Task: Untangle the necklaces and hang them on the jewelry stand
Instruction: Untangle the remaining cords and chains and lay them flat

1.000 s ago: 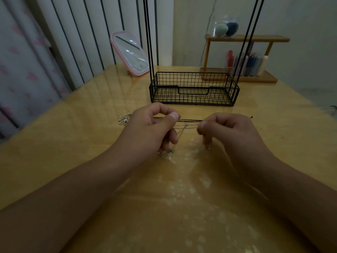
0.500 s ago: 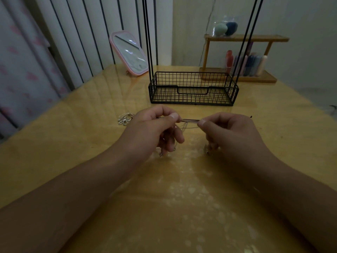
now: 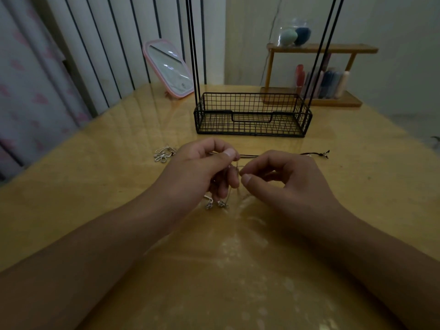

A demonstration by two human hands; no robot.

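Both hands work just above the worktop (image 3: 95, 222). Left hand (image 3: 197, 170) pinches the tangled silver chains (image 3: 234, 172) between thumb and forefinger; two small pendants (image 3: 215, 205) dangle below it. Right hand (image 3: 285, 177), fingertips nearly touching the left's, pinches a strand. Best to tease loops apart gently, without tugging. One black cord necklace (image 3: 314, 153) runs behind both grips; one silver cluster (image 3: 164, 154) lies left. Beyond: one wire jewelry stand (image 3: 252, 115), nothing visibly hung.
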